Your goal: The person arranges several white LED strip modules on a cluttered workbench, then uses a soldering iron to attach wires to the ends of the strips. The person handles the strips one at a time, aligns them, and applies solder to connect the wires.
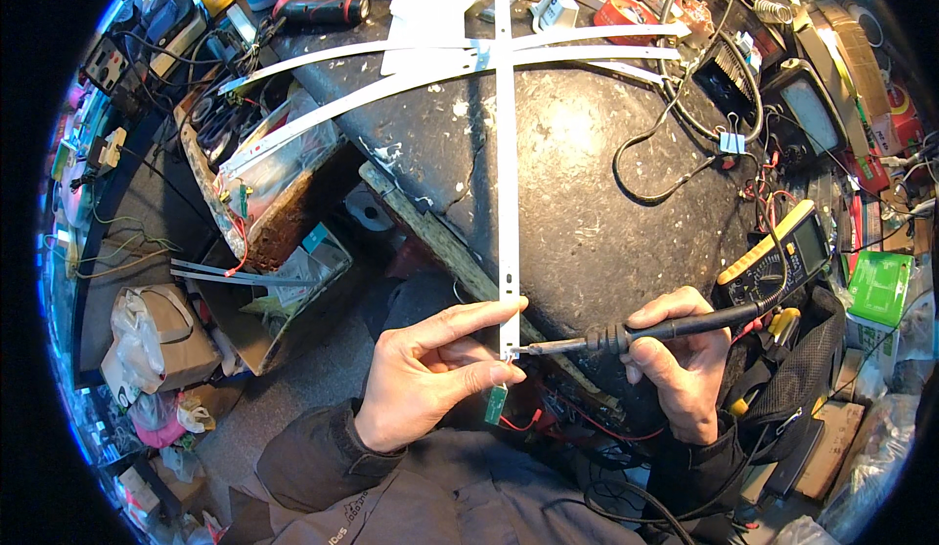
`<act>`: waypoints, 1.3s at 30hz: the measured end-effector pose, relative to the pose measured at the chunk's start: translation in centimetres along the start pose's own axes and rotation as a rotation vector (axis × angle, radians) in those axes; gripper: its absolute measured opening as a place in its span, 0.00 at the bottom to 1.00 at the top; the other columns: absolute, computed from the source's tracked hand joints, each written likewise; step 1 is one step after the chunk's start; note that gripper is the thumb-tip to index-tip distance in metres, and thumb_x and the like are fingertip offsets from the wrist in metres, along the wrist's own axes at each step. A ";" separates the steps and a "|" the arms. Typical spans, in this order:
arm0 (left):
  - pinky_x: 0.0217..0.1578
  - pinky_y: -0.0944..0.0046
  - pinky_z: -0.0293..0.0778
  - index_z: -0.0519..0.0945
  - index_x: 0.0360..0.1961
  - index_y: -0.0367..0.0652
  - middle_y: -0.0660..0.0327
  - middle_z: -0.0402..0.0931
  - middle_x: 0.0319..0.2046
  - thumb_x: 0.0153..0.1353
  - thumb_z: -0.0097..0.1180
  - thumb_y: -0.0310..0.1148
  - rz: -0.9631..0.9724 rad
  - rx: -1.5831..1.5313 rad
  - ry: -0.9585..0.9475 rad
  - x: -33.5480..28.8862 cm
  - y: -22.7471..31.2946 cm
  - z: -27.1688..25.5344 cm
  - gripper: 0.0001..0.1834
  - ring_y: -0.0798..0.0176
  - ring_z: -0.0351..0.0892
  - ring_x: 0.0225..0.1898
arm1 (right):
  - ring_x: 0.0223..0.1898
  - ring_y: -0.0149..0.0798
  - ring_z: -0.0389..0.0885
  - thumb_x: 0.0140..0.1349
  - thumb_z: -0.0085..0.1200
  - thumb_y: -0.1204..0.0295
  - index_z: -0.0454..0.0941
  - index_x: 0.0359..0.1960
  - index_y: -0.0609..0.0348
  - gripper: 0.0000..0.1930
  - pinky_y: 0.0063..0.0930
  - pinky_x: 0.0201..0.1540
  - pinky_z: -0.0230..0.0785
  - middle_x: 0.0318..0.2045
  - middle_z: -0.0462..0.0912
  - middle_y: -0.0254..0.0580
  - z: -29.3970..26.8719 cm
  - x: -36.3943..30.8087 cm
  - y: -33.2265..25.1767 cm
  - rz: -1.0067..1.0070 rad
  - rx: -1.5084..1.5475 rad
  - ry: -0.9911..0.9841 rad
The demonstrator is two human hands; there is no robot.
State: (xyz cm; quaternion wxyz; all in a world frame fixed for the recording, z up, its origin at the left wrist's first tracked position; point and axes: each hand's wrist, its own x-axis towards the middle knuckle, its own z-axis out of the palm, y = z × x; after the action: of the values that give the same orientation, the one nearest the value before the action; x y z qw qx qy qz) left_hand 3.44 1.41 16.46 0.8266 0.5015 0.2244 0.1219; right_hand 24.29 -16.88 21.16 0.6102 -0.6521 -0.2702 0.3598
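Observation:
A long, narrow white LED strip (506, 173) runs away from me over the dark worktop. My left hand (425, 369) is closed around its near end, with the index finger on the strip and the thumb by thin wires below it. A small green circuit board (496, 403) with a red wire hangs just under that thumb. Between the thumb and fingers of my right hand (680, 359) is a soldering iron (699, 322). It points left, and its metal tip meets the strip's end, or comes very close to it.
More white strips (391, 85) lie crosswise at the far side of the worktop (587, 173). A yellow-edged multimeter (782, 251) and a looped black cable (626, 178) are on the right. At left stands an open wooden drawer (303, 188) holding bags, above a box (293, 320).

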 end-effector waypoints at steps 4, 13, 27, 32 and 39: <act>0.52 0.66 0.86 0.78 0.70 0.30 0.50 0.79 0.63 0.66 0.69 0.15 0.005 0.013 -0.003 0.1 0.0 -0.1 0.31 0.60 0.92 0.48 | 0.32 0.28 0.84 0.66 0.72 0.81 0.82 0.49 0.68 0.14 0.21 0.36 0.78 0.39 0.88 0.45 -0.1 -0.1 0.0 0.007 0.002 -0.002; 0.52 0.66 0.86 0.78 0.70 0.30 0.51 0.80 0.61 0.65 0.69 0.14 0.005 -0.030 0.001 0.0 0.0 -0.1 0.31 0.60 0.92 0.47 | 0.30 0.30 0.85 0.66 0.72 0.80 0.81 0.49 0.69 0.14 0.22 0.35 0.79 0.35 0.87 0.46 0.0 0.0 0.0 0.000 0.034 -0.005; 0.52 0.66 0.86 0.78 0.70 0.30 0.52 0.81 0.60 0.65 0.70 0.15 0.010 0.003 -0.010 0.0 0.2 0.0 0.31 0.60 0.92 0.48 | 0.30 0.30 0.85 0.67 0.71 0.79 0.81 0.50 0.70 0.14 0.21 0.34 0.78 0.35 0.88 0.46 -0.2 0.0 0.2 -0.020 0.047 -0.015; 0.54 0.69 0.84 0.79 0.72 0.35 0.55 0.85 0.57 0.66 0.70 0.16 0.016 0.000 -0.016 0.0 0.3 -0.1 0.32 0.68 0.90 0.48 | 0.29 0.30 0.85 0.67 0.72 0.78 0.81 0.50 0.70 0.14 0.21 0.34 0.78 0.33 0.88 0.46 -0.2 -0.1 0.1 -0.006 0.041 0.001; 0.54 0.68 0.84 0.79 0.72 0.35 0.54 0.85 0.57 0.66 0.70 0.16 0.017 -0.003 -0.015 -0.1 0.3 -0.1 0.32 0.67 0.90 0.49 | 0.29 0.30 0.86 0.67 0.72 0.78 0.81 0.49 0.70 0.14 0.21 0.32 0.79 0.34 0.88 0.47 -0.1 0.0 0.1 -0.016 0.029 0.011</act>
State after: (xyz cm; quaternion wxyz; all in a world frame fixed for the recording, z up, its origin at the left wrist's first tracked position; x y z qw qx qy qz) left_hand 3.35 1.60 16.68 0.8280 0.5031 0.2138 0.1253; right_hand 24.34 -16.99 21.05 0.6238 -0.6430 -0.2667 0.3554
